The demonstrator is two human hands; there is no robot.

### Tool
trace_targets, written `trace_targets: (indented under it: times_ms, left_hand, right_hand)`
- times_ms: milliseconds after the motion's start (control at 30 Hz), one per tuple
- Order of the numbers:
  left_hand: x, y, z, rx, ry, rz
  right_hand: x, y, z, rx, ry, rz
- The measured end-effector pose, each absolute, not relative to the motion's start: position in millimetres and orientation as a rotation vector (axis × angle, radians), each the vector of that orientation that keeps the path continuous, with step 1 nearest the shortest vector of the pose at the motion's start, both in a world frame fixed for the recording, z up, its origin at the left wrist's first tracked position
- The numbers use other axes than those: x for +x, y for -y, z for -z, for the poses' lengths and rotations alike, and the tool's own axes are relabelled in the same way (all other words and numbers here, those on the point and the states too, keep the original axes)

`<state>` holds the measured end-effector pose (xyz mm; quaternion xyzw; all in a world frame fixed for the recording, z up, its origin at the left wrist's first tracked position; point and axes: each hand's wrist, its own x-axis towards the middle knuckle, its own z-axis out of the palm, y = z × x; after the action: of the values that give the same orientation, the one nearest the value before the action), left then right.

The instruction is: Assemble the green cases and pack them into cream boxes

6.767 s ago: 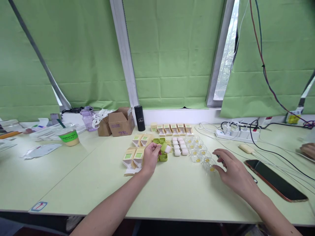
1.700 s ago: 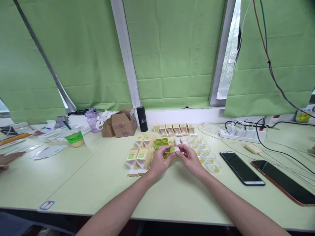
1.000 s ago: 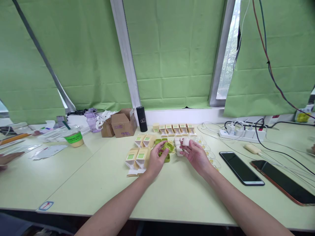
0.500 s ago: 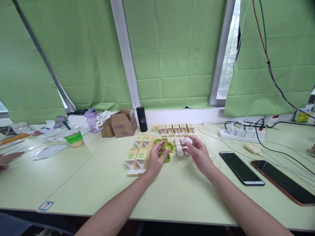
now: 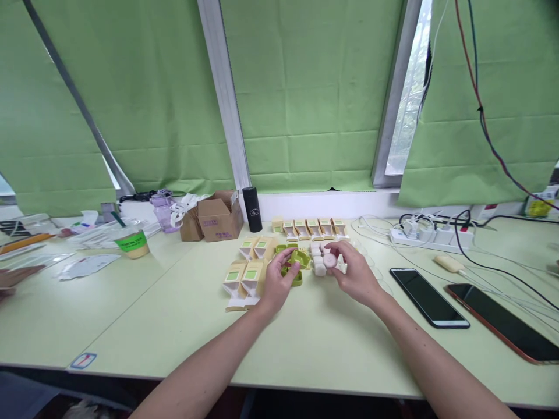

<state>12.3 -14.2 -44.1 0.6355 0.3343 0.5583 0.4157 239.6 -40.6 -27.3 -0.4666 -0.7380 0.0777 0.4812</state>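
My left hand (image 5: 279, 274) is closed on a small olive-green tray-like piece (image 5: 299, 258), with more green pieces (image 5: 297, 280) lying on the table under and beside it. Between the thumb and fingers of my right hand (image 5: 351, 272) is a small white rounded piece (image 5: 330, 260), its round face turned toward me. Several white blocks (image 5: 319, 267) stand grouped just left of that hand. To the left of my left hand are small cream cartons with green squares (image 5: 252, 274), open at the front. A row of similar cartons (image 5: 313, 228) stands farther back.
At the back stand a cardboard box (image 5: 218, 218), a black flask (image 5: 252, 209) and a purple bottle (image 5: 163, 210). A drink cup (image 5: 131, 241) is left. Right are two phones (image 5: 428, 297), a power strip (image 5: 430, 237) and cables. Another person's hand (image 5: 17, 278) rests at far left.
My right hand has turned and lowered the white piece slightly, so its round face now shows. My left hand stays on the green piece, nearly still. The view has shifted slightly.
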Motion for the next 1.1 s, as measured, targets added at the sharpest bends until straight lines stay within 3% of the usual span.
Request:
trace_targets:
  times_ms: [533,1100]
  left_hand:
    - [12.9,13.9,46.2,1.637,-0.860,-1.411]
    - [12.6,16.1,45.1,1.587,-0.846,-1.406]
  right_hand:
    - [246.3,42.7,26.7,-1.554,2.280,0.321]
    - [244.1,45.4,25.9,-1.713,2.333,0.403]
